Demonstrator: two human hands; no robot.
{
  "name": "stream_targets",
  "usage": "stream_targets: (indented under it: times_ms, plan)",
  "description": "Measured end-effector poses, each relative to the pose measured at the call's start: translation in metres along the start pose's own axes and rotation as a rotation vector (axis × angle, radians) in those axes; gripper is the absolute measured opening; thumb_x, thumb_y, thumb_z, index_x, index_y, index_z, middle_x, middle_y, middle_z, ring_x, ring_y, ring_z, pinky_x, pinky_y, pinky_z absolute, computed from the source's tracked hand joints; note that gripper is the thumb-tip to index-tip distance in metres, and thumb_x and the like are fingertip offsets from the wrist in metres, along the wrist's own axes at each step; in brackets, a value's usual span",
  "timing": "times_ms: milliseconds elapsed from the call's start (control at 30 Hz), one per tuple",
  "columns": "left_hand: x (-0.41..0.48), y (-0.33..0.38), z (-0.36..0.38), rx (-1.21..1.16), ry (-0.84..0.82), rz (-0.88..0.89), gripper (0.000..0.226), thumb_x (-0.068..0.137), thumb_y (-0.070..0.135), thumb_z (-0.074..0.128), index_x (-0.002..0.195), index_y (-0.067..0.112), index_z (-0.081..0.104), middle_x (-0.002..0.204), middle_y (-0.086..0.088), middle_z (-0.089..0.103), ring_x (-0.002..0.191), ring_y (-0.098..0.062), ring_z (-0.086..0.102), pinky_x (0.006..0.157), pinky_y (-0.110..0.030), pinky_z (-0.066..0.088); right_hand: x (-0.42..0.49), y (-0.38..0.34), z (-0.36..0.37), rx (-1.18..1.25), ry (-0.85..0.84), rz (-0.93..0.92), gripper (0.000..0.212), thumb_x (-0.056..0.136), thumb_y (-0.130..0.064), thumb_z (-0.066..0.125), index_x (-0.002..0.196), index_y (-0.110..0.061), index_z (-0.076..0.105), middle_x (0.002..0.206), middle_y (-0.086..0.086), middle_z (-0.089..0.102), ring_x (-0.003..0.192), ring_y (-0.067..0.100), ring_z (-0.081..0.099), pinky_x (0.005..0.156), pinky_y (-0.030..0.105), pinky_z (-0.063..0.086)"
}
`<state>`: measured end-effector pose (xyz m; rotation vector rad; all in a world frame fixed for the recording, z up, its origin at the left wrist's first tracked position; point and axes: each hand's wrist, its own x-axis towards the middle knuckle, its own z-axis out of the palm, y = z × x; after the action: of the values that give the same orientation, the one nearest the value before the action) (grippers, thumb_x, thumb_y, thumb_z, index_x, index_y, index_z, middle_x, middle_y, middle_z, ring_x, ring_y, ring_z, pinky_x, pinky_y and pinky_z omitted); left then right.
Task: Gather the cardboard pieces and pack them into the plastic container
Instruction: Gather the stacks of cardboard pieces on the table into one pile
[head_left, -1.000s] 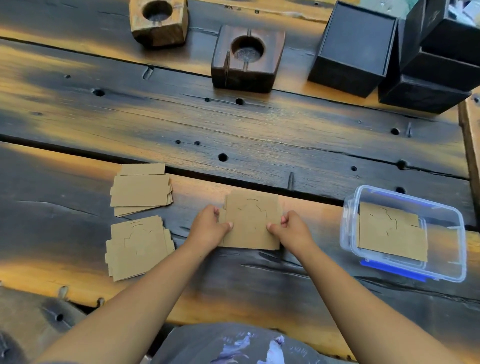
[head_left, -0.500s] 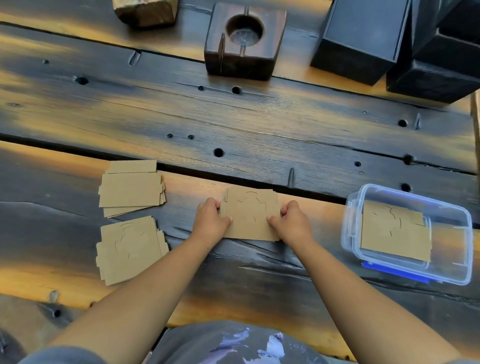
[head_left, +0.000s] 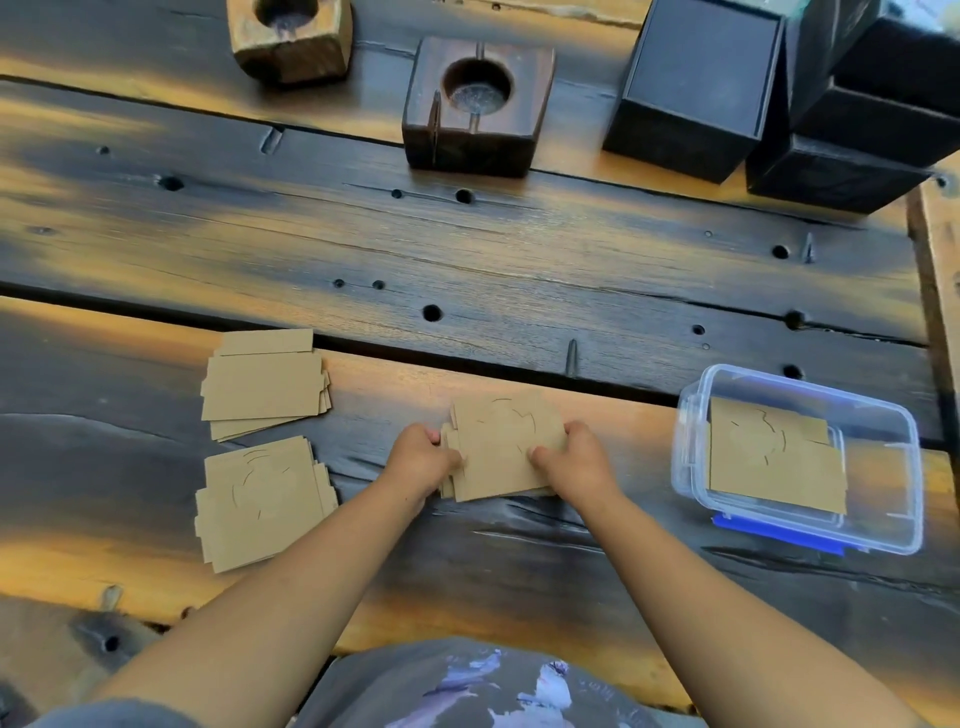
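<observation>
A small stack of brown cardboard pieces (head_left: 501, 441) sits at the table's middle, tilted a little. My left hand (head_left: 422, 460) grips its left edge and my right hand (head_left: 576, 457) grips its right edge. To the left lie two more cardboard stacks, a far one (head_left: 262, 387) and a near one (head_left: 260, 501). At the right stands a clear plastic container (head_left: 691, 431) with blue clips, open, holding cardboard pieces (head_left: 769, 454) flat on its bottom.
The dark wooden plank table (head_left: 519, 249) has holes and a gap between planks. At the back stand two wooden blocks with round holes (head_left: 475, 104) (head_left: 291, 39) and black boxes (head_left: 696, 88). A raised wooden edge (head_left: 940, 291) runs along the right.
Both hands stay on the middle stack, with its edges squared and slightly turned. The view has shifted a little; the other stacks and the container have not moved.
</observation>
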<state>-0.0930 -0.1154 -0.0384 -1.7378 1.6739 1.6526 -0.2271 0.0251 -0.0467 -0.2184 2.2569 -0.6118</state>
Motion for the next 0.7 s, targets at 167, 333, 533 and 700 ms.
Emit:
stream_targets:
  times_ms: [167,333,533,700]
  plan:
    - [-0.028,-0.028,-0.014,-0.121,0.057,0.006,0.024,0.081,0.004,0.072,0.080,0.017,0.052,0.087,-0.007,0.063,0.073,-0.016,0.059,0.057,-0.027,0.044,-0.028,0.006,0.006,-0.049,-0.034,-0.050,0.044,0.080,-0.031,0.070,0.115,-0.009,0.055,0.114,0.012,0.066,0.105,0.031,0.061,0.084,0.036,0.050]
    - [-0.067,-0.060,-0.040,-0.213,0.154,0.030,0.026,0.080,0.001,0.070,0.094,0.010,0.049,0.091,-0.012,0.063,0.077,-0.021,0.057,0.059,-0.029,0.041,-0.052,-0.006,0.031,-0.057,-0.139,-0.161,0.044,0.080,-0.029,0.069,0.116,-0.010,0.053,0.116,0.011,0.064,0.105,0.029,0.061,0.085,0.038,0.050]
    - [-0.098,-0.095,-0.099,-0.297,0.313,0.036,0.031,0.082,0.001,0.070,0.106,0.004,0.051,0.094,-0.011,0.061,0.086,-0.024,0.058,0.079,-0.037,0.050,-0.079,-0.054,0.078,-0.118,-0.239,-0.309,0.042,0.079,-0.032,0.068,0.113,-0.013,0.053,0.112,0.006,0.062,0.102,0.026,0.060,0.077,0.033,0.047]
    - [-0.089,-0.117,-0.156,-0.293,0.347,0.048,0.025,0.083,0.009,0.070,0.101,0.011,0.054,0.095,-0.008,0.062,0.088,-0.023,0.061,0.079,-0.037,0.051,-0.092,-0.090,0.114,-0.116,-0.270,-0.360,0.029,0.081,-0.033,0.065,0.102,-0.022,0.050,0.107,0.001,0.062,0.095,0.021,0.058,0.072,0.031,0.042]
